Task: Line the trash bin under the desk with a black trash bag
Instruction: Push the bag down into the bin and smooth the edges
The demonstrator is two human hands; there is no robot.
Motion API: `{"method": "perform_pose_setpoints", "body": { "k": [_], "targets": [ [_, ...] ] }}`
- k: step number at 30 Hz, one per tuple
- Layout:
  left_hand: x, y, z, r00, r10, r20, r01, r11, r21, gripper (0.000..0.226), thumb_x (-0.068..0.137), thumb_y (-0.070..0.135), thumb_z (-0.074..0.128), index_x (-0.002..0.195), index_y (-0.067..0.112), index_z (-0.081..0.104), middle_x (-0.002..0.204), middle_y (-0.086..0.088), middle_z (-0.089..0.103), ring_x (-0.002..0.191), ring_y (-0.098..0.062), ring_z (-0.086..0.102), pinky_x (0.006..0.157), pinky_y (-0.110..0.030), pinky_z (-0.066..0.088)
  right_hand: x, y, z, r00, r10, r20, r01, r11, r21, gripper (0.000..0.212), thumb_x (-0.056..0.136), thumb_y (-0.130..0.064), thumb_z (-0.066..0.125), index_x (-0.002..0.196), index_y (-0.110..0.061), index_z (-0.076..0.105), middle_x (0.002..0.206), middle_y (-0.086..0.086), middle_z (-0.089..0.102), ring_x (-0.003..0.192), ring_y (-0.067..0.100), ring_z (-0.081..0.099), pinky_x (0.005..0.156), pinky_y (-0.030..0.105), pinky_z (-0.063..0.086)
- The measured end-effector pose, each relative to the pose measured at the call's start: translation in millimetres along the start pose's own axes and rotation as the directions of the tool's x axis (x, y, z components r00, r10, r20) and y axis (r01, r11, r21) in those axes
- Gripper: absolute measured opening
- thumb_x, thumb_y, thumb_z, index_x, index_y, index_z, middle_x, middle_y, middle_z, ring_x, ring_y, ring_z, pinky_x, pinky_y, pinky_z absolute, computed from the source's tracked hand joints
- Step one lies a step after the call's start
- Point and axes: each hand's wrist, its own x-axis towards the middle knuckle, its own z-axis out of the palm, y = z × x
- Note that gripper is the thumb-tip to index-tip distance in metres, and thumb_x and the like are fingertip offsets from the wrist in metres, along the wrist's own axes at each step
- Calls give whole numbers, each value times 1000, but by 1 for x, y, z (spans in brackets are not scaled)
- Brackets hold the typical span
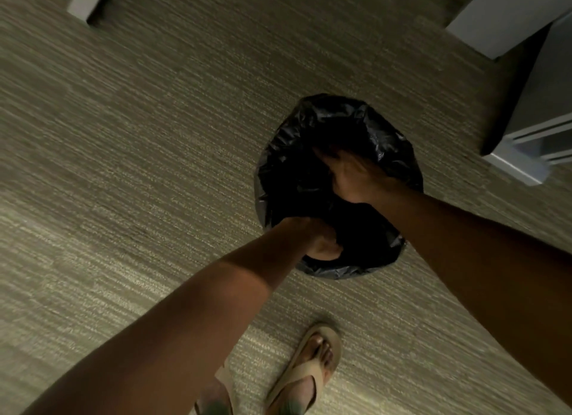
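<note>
A round trash bin stands on the carpet right of centre, wholly covered by a crinkled black trash bag (312,117) folded over its rim. My left hand (315,241) grips the bag at the bin's near rim, fingers curled around the plastic. My right hand (349,176) reaches down into the bag's dark opening, blurred, with its fingers lost in the shadow. The bin's own wall is hidden under the plastic.
Striped beige carpet (154,136) covers the floor. A white desk leg (83,0) stands at top left, another white panel (501,15) at top right. A grey drawer unit (538,124) sits at the right. My sandalled foot (312,362) is below the bin.
</note>
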Motion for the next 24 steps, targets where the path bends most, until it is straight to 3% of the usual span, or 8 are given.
{"method": "perform_pose_setpoints", "body": {
  "k": [5,8,11,13,15,17,19,24],
  "targets": [
    [-4,-6,6,1000,7,-29,-8,1000,-18,60,106,50,30,151,13,44,156,-16,44,141,-37,44,110,-44,38,-1,-5,-8,990,11,-142,9,990,142,47,97,-11,55,143,-12,60,137,20,65,125,41,62,98,45,55],
    [-13,-7,1,919,111,-379,-117,993,6,40,104,40,40,128,15,60,125,-14,67,116,-34,64,93,-39,50,-28,-10,-13,900,47,-433,34,984,176,31,98,-15,57,123,-8,72,119,16,74,110,37,69,89,42,57],
    [-31,-21,1,573,105,-813,-134,990,34,37,90,25,53,123,15,66,123,-8,69,124,-30,58,107,-37,45,-70,0,-7,695,159,-701,-83,986,141,39,99,-29,58,132,-10,65,130,18,65,119,36,62,93,42,50],
    [-42,-35,7,290,-37,-956,-134,988,-79,44,86,18,56,128,9,66,132,-11,65,134,-34,50,115,-43,36,-94,11,4,639,355,-682,-249,935,254,58,102,-41,56,151,-12,48,150,22,50,138,38,48,104,49,45],
    [-49,-45,18,176,-330,-927,-130,926,-354,52,92,18,58,143,7,55,145,-16,55,140,-37,43,117,-50,34,-110,18,19,637,570,-520,-382,818,429,72,105,-49,49,162,-10,29,163,25,34,149,41,35,114,55,40],
    [-50,-48,26,299,-568,-767,-226,738,-635,63,98,23,56,156,7,38,156,-18,42,144,-36,39,117,-51,36,-114,20,33,670,668,-323,-415,698,584,77,106,-50,45,165,-11,15,165,25,29,149,43,35,114,53,40],
    [-45,-51,32,432,-581,-689,-333,607,-721,69,101,27,57,161,10,27,160,-15,41,145,-33,42,116,-46,39,-113,19,42,689,686,-234,-362,605,709,78,106,-50,45,166,-15,10,162,24,36,143,44,45,107,47,46],
    [-40,-60,32,516,-568,-641,-425,480,-767,75,101,33,59,164,19,19,156,-6,50,141,-24,50,109,-33,45,-112,23,39,633,759,-150,-279,404,871,69,104,-62,35,162,-25,25,156,16,49,134,38,56,91,33,47]
  ]
}}
